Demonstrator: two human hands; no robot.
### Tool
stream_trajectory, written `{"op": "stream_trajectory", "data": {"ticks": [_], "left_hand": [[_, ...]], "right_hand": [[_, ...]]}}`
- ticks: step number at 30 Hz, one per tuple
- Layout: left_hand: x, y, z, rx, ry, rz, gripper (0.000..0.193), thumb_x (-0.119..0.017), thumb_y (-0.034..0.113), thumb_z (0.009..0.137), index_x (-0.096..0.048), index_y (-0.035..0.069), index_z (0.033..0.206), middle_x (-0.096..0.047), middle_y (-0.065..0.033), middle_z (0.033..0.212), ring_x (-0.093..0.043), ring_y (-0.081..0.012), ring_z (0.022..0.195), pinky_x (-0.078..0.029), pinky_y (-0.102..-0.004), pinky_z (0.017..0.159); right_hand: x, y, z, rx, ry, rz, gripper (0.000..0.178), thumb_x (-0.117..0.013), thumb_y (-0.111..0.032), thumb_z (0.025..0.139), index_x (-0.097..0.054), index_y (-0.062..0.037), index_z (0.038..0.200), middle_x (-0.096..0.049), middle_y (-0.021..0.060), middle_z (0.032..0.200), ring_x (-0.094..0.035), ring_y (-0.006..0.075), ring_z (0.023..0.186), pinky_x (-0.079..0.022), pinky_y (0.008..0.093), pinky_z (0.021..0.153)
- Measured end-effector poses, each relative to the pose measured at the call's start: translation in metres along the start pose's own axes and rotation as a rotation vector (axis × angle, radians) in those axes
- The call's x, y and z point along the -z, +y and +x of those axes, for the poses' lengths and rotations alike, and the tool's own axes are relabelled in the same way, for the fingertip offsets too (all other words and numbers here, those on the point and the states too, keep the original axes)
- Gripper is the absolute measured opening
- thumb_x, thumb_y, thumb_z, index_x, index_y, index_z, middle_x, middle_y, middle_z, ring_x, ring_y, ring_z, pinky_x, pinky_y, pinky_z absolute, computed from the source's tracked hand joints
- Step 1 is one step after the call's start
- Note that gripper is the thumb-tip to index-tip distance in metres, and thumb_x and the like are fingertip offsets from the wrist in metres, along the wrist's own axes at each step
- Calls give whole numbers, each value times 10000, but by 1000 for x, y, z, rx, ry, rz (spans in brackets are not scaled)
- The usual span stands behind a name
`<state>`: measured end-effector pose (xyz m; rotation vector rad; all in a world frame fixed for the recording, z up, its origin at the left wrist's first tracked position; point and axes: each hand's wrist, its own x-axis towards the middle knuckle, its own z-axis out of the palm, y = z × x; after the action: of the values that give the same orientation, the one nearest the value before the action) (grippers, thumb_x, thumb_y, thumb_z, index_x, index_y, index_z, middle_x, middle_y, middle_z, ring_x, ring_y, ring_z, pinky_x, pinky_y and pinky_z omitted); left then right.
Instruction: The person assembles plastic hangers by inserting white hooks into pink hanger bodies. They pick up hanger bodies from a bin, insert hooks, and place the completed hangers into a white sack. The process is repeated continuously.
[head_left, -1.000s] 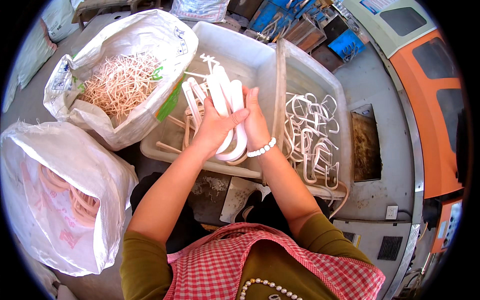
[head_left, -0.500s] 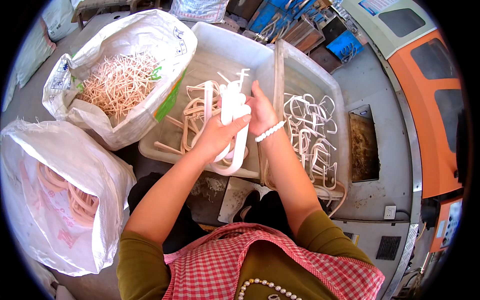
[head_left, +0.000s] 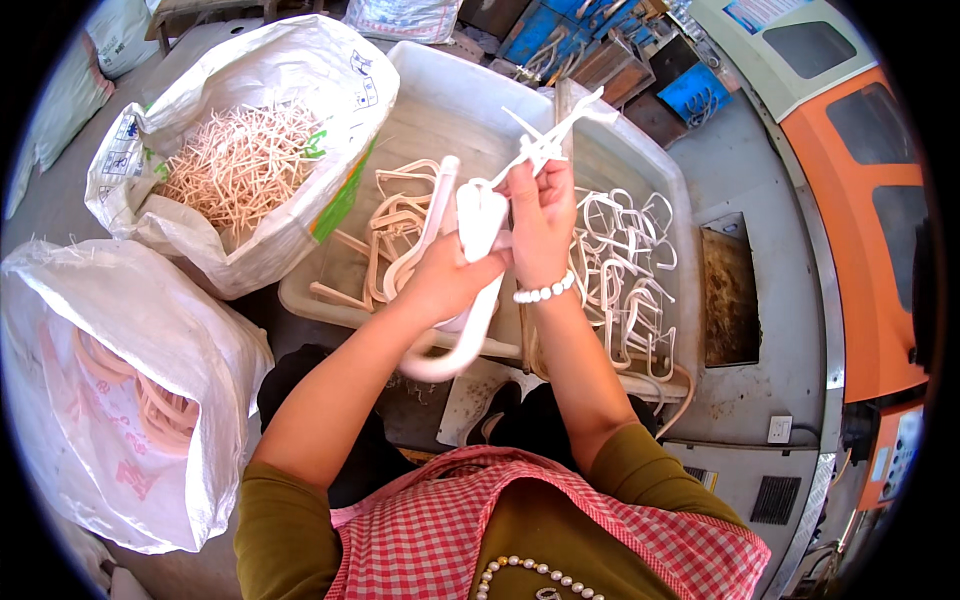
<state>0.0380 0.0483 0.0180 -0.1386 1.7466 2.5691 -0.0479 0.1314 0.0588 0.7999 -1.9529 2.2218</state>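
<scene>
My left hand [head_left: 442, 282] is closed around thick white hook-shaped plastic pieces [head_left: 480, 218], held above the left tub [head_left: 425, 75]; their curved end hangs toward me. My right hand [head_left: 541, 226], with a white bead bracelet at its wrist, pinches thin branching white plastic sprues [head_left: 556, 132] at the pieces' upper ends. The sprues stick out up and to the right. Whether they are still joined to the hooks is hard to make out. Pale pink hook-shaped pieces [head_left: 398, 232] lie in the left tub, below my left hand.
Beside it, the right tub [head_left: 672, 190] holds a tangle of white bent pieces [head_left: 622, 285]. At left stand a white sack [head_left: 345, 95] of thin pinkish sprues [head_left: 240, 165] and another sack [head_left: 150, 290] with pink curved pieces [head_left: 165, 405]. An orange and grey machine [head_left: 835, 240] borders the right.
My right hand has gone from open beside the pieces to pinching the sprues, which now tilt to the right. The hooks' curved end has swung slightly left and nearer to me.
</scene>
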Motion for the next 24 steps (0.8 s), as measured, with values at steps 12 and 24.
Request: {"op": "stream_trajectory", "data": {"ticks": [12,24], "left_hand": [[12,3,6,-5,163,-520,295,-676,257,884,-558,74,1083,-589,-10,887,-581,-112,783,-486,-273,677],[24,-11,22,40,303,-677,433,-590,467,902,-513,66,1047,-623,-87,935,-626,-226,818,-536,-379,753]], "right_hand": [[39,-8,-44,-443,-223,-35,356,-558,-277,955,-556,16,1157,-619,105,1067,-601,188,967,-464,297,904],[36,-20,-87,-492,31,-51,135,-586,-104,925,-587,1,1010,-622,34,861,-583,86,731,-493,233,679]]}}
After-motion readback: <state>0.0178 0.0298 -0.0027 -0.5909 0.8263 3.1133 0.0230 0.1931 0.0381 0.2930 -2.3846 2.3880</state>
